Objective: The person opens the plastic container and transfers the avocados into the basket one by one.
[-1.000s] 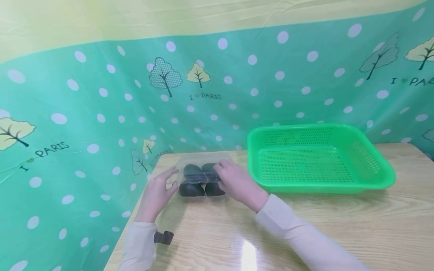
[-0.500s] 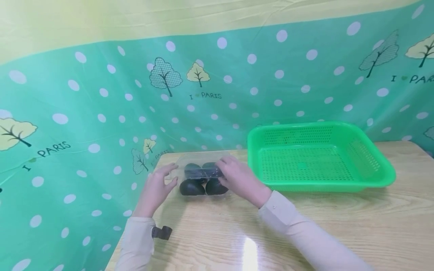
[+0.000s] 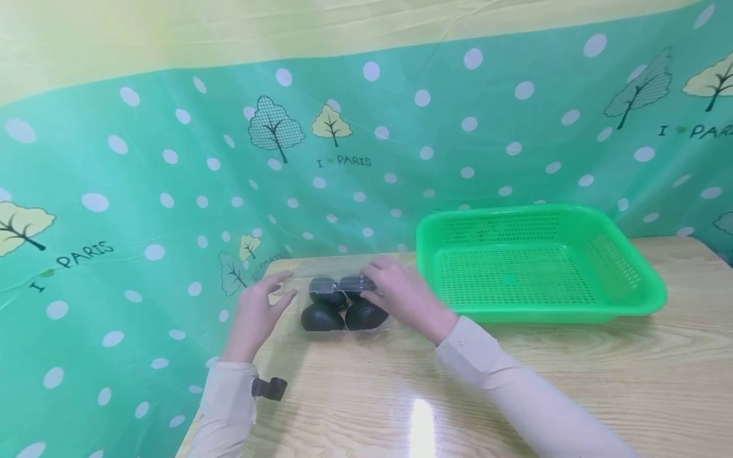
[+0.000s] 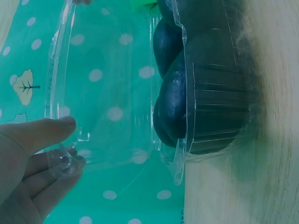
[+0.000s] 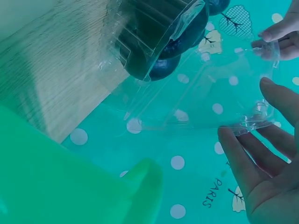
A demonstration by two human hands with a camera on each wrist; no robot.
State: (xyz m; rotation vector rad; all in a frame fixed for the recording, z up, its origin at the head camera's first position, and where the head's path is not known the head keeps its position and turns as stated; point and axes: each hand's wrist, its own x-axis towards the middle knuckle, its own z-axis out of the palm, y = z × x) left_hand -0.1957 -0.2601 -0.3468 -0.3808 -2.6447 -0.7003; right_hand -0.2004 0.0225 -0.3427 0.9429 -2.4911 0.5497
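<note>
A clear plastic clamshell box [image 4: 188,107] sits on the table, with several dark, glossy oval fruits [image 3: 322,317] that look like avocados inside. Its transparent lid [image 4: 105,88] is tilted up and back from the base. On the left, my left hand [image 3: 252,321] pinches one corner of that lid between thumb and fingers, as the left wrist view shows. My right hand [image 3: 405,299] holds the opposite lid corner, with the thumb on one side and the fingers on the other [image 5: 275,179] in the right wrist view. The fruits stay in the base below.
A green perforated plastic basket [image 3: 532,313] stands on the wooden table [image 3: 355,394] just right of the box. Behind and to the left hangs a green dotted curtain [image 3: 189,165], close to the table's edge.
The lid's front edge has risen and swung back, uncovering more of the front fruits. Both hands have moved slightly up and back with it.
</note>
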